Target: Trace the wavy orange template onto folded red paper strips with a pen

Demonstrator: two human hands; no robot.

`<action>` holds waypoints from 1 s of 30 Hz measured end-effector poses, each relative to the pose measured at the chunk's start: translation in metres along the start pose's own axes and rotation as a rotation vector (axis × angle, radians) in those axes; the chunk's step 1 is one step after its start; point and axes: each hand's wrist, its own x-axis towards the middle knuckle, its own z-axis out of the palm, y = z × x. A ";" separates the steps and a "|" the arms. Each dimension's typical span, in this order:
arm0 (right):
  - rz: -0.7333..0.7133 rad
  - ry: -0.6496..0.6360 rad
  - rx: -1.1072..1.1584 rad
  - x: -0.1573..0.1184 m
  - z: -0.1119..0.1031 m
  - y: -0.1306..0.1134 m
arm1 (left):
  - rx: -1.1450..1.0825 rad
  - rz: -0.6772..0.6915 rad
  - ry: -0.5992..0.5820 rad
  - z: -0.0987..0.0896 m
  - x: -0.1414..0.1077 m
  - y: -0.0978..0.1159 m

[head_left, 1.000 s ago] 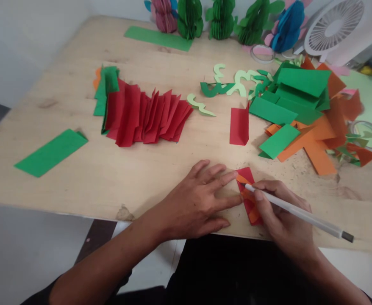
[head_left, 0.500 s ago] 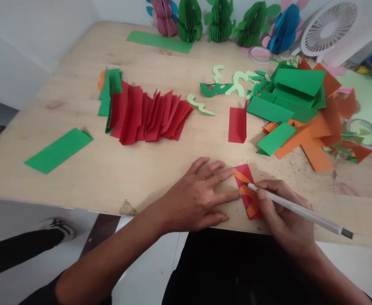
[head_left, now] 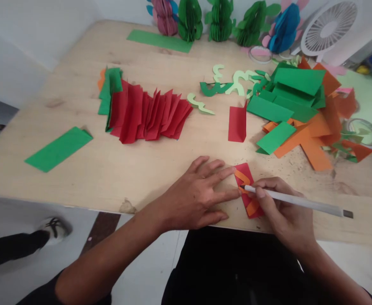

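My right hand pinches a white pen whose dark tip touches the edge of a wavy orange paper cutout. Under the cutout lies a small red paper near the table's front edge. Spread flat on the wood, my left hand has its fingertips against the left side of the red paper and cutout. Just beyond them sits a folded red card. A row of pleated red papers stands farther left, with folded green paper at its left end.
A heap of green folded papers and orange papers lies at the right, beside pale green wavy scraps. One green strip lies at left. Paper honeycomb figures and a white fan line the back. A person's shoe shows on the floor.
The pen tip has slid slightly down and left along the orange cutout, and the pen lies flatter. My left hand has stayed in place. The person's shoe at lower left has shifted slightly left.
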 end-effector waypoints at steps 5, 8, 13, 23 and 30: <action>0.001 -0.002 -0.009 0.001 0.001 -0.001 | -0.004 -0.001 0.000 0.000 0.000 0.000; 0.013 0.004 -0.004 0.001 0.001 -0.001 | -0.010 0.000 0.003 0.000 0.000 0.000; -0.004 0.001 -0.033 0.001 0.001 0.000 | -0.013 0.004 0.010 0.000 0.000 0.000; -0.035 0.009 -0.079 0.000 0.003 0.001 | -0.008 0.013 0.032 0.002 -0.001 0.000; -0.028 0.027 -0.099 0.001 0.000 0.004 | -0.012 -0.005 0.006 -0.001 -0.001 0.001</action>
